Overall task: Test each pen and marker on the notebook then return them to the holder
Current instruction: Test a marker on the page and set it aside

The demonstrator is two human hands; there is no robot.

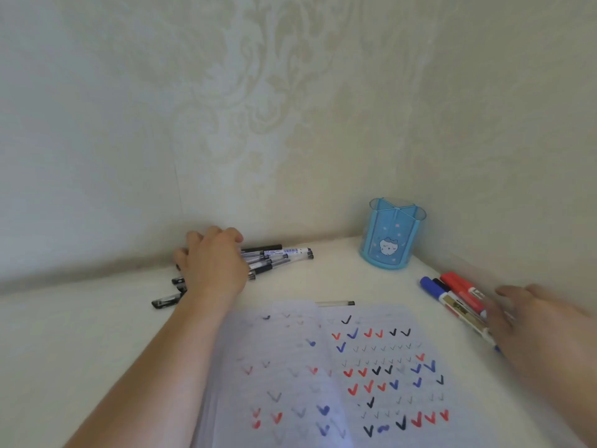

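- Head view: a blue see-through holder (392, 236) stands upright near the wall corner at the back right of the table (97, 334). Its inner walls split it into compartments, and no pen or marker shows inside any of them.
- A bundle of pens (277, 257) lies on the table to the left of the holder, well apart from it. More black pen ends (166, 300) stick out below the wrist.
- The left hand (213, 263) lies on top of the pens with fingers curled down over them. Whether it actually grips any I cannot tell.
- One clear pen (336, 303) lies alone just beyond the notebook's top edge.
- The notebook (323, 376) lies open in front, its pages covered with red, blue and black ticks.
- Blue, black and red markers (452, 291) lie side by side right of the notebook.
- The right hand (533, 321), blurred, has straight spread fingers over the markers' near ends.
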